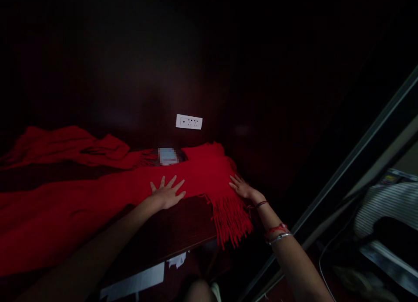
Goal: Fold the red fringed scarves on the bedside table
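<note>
A red scarf (199,175) with a fringed end lies along a dark wooden desk (183,223), its fringe hanging over the front edge at the right. Flat on the scarf rests my left hand (168,195), fingers spread. At the scarf's right side my right hand (241,188) presses down with fingers stretched out; bracelets circle that wrist. Behind, on the left, lies more red fringed cloth (75,147), loosely bunched. Whether it is a second piece cannot be told.
A white power socket (189,122) is set in the dark back wall. A small blurred pale item (168,156) lies behind the scarf. Below the desk edge are white papers (137,281). A striped cloth (388,206) and a thin cable are at the right.
</note>
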A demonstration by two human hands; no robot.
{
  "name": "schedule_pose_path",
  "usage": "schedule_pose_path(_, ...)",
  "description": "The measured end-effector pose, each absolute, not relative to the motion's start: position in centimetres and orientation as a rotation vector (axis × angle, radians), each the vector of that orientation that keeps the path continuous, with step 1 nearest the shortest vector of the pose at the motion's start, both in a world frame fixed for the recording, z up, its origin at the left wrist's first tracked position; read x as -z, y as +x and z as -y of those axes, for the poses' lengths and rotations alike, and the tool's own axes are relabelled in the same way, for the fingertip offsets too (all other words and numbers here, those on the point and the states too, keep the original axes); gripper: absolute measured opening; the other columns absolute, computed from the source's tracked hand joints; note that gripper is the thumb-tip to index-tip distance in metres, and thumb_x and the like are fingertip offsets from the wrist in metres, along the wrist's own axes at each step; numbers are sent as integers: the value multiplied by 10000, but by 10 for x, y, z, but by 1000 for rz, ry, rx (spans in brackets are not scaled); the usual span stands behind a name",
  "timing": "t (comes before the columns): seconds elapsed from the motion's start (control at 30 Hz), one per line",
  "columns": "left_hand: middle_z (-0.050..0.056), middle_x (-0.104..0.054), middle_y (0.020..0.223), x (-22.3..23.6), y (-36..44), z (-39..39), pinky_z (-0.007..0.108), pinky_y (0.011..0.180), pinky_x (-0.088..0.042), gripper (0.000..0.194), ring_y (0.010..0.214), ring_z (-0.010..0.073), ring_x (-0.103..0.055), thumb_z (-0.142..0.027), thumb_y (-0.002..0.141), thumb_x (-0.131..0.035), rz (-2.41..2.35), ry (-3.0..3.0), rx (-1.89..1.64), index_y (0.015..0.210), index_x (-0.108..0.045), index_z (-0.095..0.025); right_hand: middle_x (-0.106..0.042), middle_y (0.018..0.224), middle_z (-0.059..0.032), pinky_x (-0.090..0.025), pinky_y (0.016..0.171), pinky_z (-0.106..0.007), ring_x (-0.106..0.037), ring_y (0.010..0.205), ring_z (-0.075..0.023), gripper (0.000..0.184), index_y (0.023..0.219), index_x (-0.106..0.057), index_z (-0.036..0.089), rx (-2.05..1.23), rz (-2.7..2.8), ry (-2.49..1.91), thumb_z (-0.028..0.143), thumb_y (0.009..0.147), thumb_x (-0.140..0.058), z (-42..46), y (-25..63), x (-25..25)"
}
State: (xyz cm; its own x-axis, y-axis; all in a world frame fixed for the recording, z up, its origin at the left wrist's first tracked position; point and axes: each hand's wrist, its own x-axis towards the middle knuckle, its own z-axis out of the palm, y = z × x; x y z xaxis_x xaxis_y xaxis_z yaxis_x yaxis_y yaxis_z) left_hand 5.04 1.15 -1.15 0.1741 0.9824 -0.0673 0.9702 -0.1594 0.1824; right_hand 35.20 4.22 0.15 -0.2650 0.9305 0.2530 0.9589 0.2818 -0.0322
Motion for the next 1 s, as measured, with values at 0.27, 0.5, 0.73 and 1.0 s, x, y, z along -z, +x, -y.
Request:
schedule_pose_path(0.27, 25, -113, 1366, 11, 51, -9, 665, 844, -79, 570, 1210, 377, -48, -559, 761, -192, -1915, 2290, -125, 1282, -196, -327, -596, 983, -88, -375, 789, -209, -535, 921, -148, 322, 984, -594, 149, 296, 2169, -1881, 73, 746, -390, -31, 369, -29)
schedule_pose_path(0.5, 17, -103, 1370, 11, 51, -10, 655, 857, -72, 577, 1214, 368, -31, -564, 759, -195, -1906, 2274, -108, 1285, -177, -330, -602, 885, -104, -404, 677, -218, -559, 816, -160, 233, 864, -621, 145, 581, 2306, -1951, 156, 790, -401, -23, 349, -20)
schedule_pose_path(0.73, 19, -113, 1370, 14, 49, -12, 658, 851, -83, 580, 1213, 374, -40, -568, 755, -196, -1905, 2289, -129, 1284, -188, -331, -592, 881, -96, -392, 627, -211, -548, 798, -163, 243, 816, -617, 150, 698, 2302, -1900, 162, 805, -375, -22, 351, -26)
schedule_pose_path(1.0, 23, -122, 1369, 17, 49, -14, 664, 841, -92, 579, 1210, 381, -53, -573, 756, -180, -1902, 2303, -150, 1283, -190, -333, -592, 850, -105, -385, 645, -226, -546, 788, -162, 225, 822, -613, 144, 686, 2326, -1909, 152, 798, -389, -14, 354, -15)
